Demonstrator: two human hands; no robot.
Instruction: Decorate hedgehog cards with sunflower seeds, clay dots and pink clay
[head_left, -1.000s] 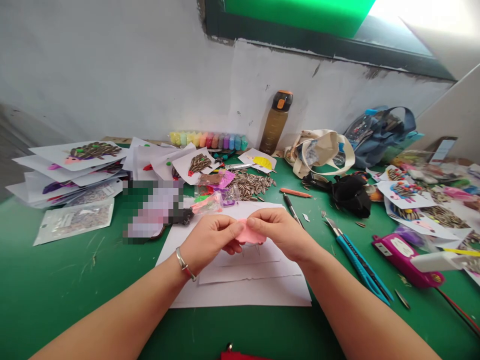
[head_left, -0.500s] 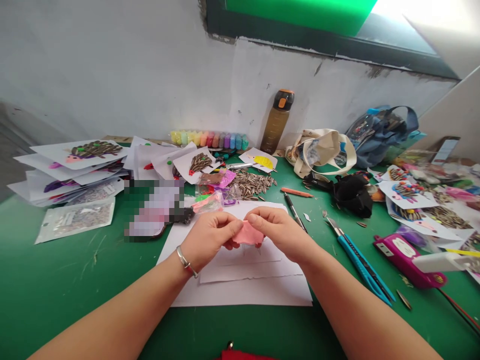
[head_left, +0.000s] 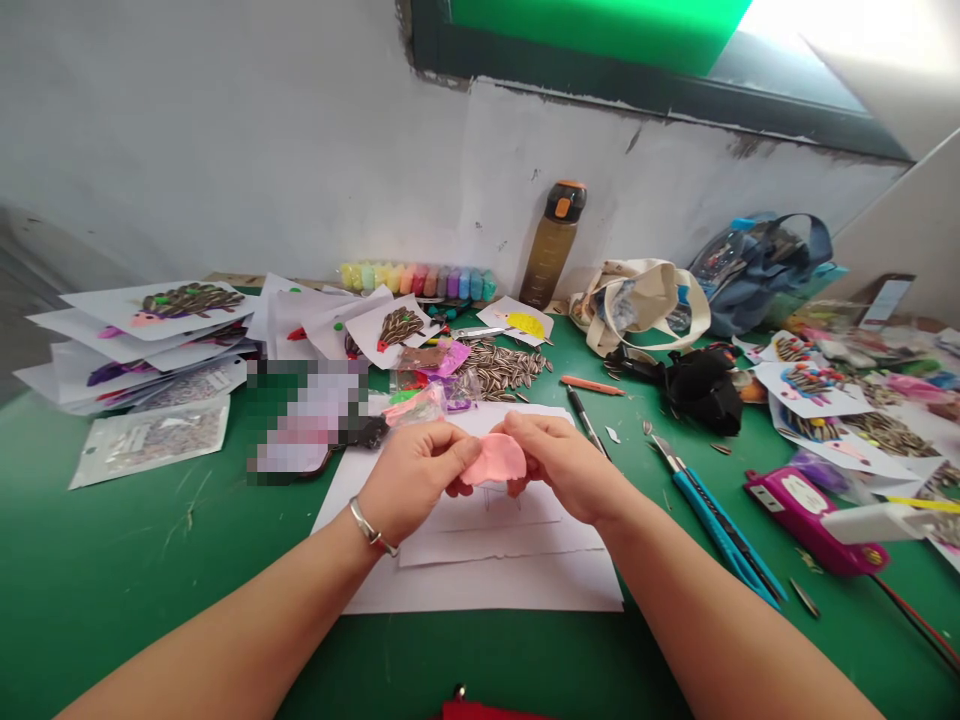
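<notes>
Between my two hands is a flattened piece of pink modelling clay point(head_left: 496, 459), roughly oval and thin. My left hand point(head_left: 420, 466) pinches its left edge between thumb and fingers. On the other side, my right hand point(head_left: 559, 460) has its fingers behind the right edge, with the thumb along the top. White paper sheets point(head_left: 480, 580) lie stacked beneath both hands. Thin drawn lines show on the top sheet just below the clay; the rest of that drawing is hidden by the clay and hands.
Sunflower seeds point(head_left: 499, 370) lie in a heap behind the paper. A pen point(head_left: 589, 422), blue tweezers point(head_left: 724, 530) and a magenta glue gun point(head_left: 814, 515) are at right. Stacked seed pictures point(head_left: 150, 335) stand left. At the wall are a water bottle point(head_left: 551, 250) and coloured clay packs point(head_left: 420, 280).
The pink clay has turned so that its broad face shows more fully. My right thumb has moved off its front face toward the edge.
</notes>
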